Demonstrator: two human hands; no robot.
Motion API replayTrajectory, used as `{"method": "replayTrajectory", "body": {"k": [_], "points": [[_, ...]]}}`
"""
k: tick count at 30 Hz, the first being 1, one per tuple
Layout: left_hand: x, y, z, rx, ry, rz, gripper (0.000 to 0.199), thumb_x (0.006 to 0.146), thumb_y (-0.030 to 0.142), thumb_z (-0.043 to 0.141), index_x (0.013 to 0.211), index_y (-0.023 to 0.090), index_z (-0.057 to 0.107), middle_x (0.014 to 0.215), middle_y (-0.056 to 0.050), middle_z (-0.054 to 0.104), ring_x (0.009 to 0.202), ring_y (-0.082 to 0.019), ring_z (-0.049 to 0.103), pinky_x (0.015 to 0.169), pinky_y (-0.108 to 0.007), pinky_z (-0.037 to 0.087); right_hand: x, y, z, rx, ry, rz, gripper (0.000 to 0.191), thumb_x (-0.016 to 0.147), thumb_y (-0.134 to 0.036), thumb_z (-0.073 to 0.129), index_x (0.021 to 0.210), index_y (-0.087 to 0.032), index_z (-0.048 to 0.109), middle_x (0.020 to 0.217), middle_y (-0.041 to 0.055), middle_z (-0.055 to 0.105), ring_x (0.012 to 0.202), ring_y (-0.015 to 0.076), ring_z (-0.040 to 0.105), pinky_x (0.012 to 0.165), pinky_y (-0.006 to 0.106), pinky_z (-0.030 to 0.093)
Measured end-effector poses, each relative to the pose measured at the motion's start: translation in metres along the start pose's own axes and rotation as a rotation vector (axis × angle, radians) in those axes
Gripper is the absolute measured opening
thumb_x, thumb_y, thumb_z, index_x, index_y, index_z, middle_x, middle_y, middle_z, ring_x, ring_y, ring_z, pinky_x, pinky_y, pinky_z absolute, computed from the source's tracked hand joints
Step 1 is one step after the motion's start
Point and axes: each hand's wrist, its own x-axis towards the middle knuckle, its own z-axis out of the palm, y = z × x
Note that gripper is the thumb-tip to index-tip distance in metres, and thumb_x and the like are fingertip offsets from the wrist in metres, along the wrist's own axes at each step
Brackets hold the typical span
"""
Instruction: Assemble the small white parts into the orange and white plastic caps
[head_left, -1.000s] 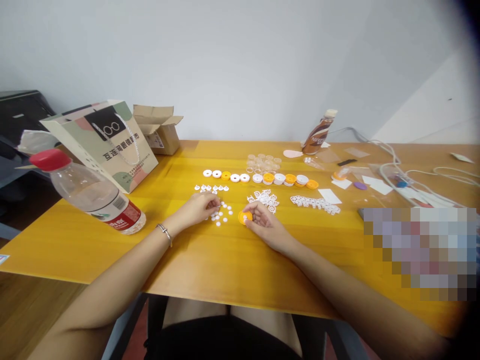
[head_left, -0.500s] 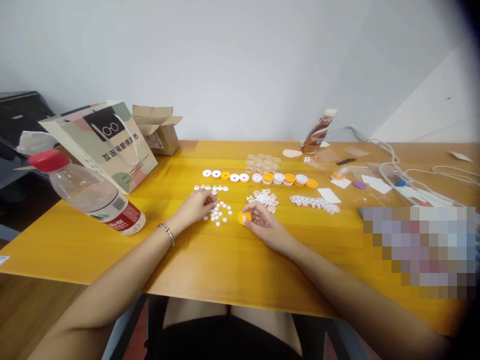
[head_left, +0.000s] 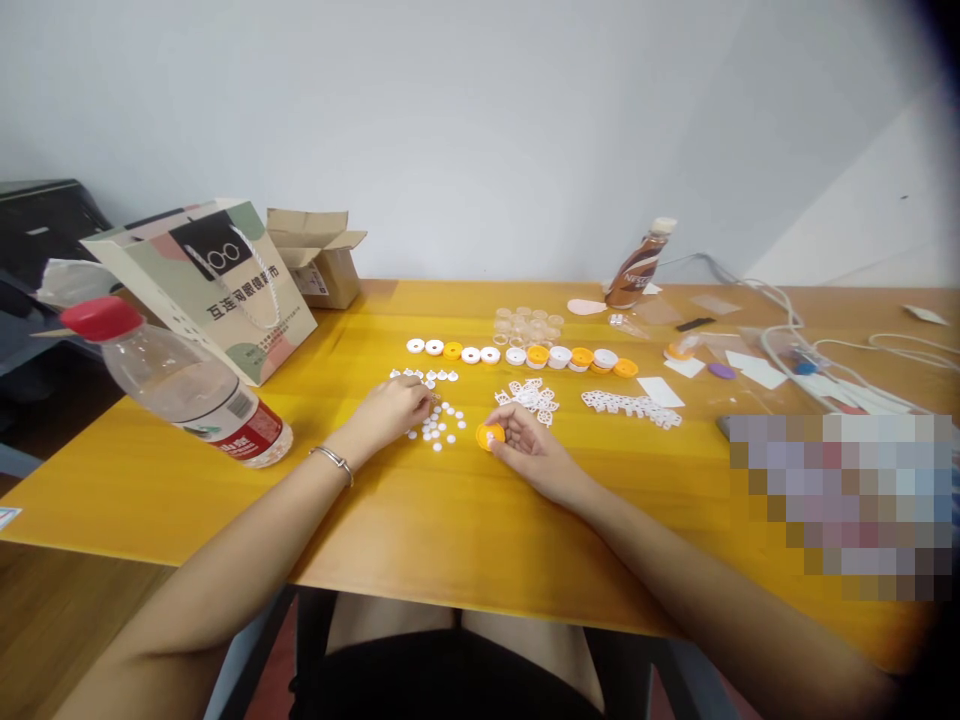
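My right hand point(head_left: 531, 452) grips an orange round plastic piece point(head_left: 490, 436) between thumb and fingers, close above the table; a small white part shows at its middle. My left hand point(head_left: 391, 408) is closed, fingertips pinched together beside several small white discs point(head_left: 438, 424) scattered on the wood. Whatever it holds, if anything, is too small to make out. Just beyond the left hand lies a row of small white pegged pieces point(head_left: 442, 376). White lacy plastic parts point(head_left: 528, 398) rest past the right hand.
A row of white and orange round pieces point(head_left: 537, 355) crosses the table point(head_left: 420, 530), with clear rings point(head_left: 529, 326) behind. A water bottle point(head_left: 187, 390), paper bag point(head_left: 210, 285) and cardboard box point(head_left: 322, 265) stand left. A white lacy strip point(head_left: 631, 407), coffee bottle point(head_left: 639, 265) and cables are right.
My left hand has turned slightly, its fingers drawn closer together and edging right near the discs. My right hand keeps its hold on the orange piece.
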Motion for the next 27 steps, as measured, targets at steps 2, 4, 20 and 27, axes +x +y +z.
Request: {"method": "replayTrajectory", "body": {"k": [2,4,20,27], "points": [[-0.001,0.002,0.0,-0.017,0.031,0.018,0.019,0.081,0.025,0.045,0.079,0.017,0.063,0.078,-0.006,0.06,0.073,-0.015,0.053,0.062,-0.023,0.037,0.0,0.001,0.0,0.01,-0.012,0.001,0.014,0.074,-0.024,0.054,0.086,-0.022,0.046,0.078,-0.0018,0.046,0.071,0.0101,0.046,0.064,0.023,0.036],[-0.003,0.007,-0.001,-0.092,0.055,0.012,0.018,0.08,0.026,0.047,0.082,0.018,0.062,0.075,-0.004,0.061,0.068,-0.013,0.053,0.062,-0.023,0.038,0.0,0.002,-0.001,0.021,-0.023,0.0,0.016,0.074,-0.023,0.054,0.087,-0.021,0.046,0.079,-0.0017,0.047,0.07,0.0098,0.046,0.064,0.023,0.036],[-0.009,0.042,0.003,-0.909,0.026,-0.082,0.02,0.075,0.031,0.057,0.083,0.014,0.063,0.076,-0.004,0.065,0.063,-0.009,0.059,0.056,-0.019,0.047,0.001,0.008,0.0,0.013,-0.032,0.029,0.023,0.073,-0.027,0.058,0.092,-0.021,0.046,0.081,-0.0008,0.049,0.07,0.009,0.049,0.067,0.024,0.041],[-0.011,0.044,0.005,-0.864,0.11,-0.052,0.022,0.078,0.028,0.054,0.097,0.017,0.057,0.083,-0.003,0.066,0.072,-0.011,0.06,0.065,-0.022,0.048,0.0,0.01,0.0,-0.005,-0.043,0.027,0.029,0.072,-0.027,0.06,0.095,-0.023,0.043,0.081,-0.0009,0.052,0.069,0.0093,0.051,0.069,0.026,0.043]]}}
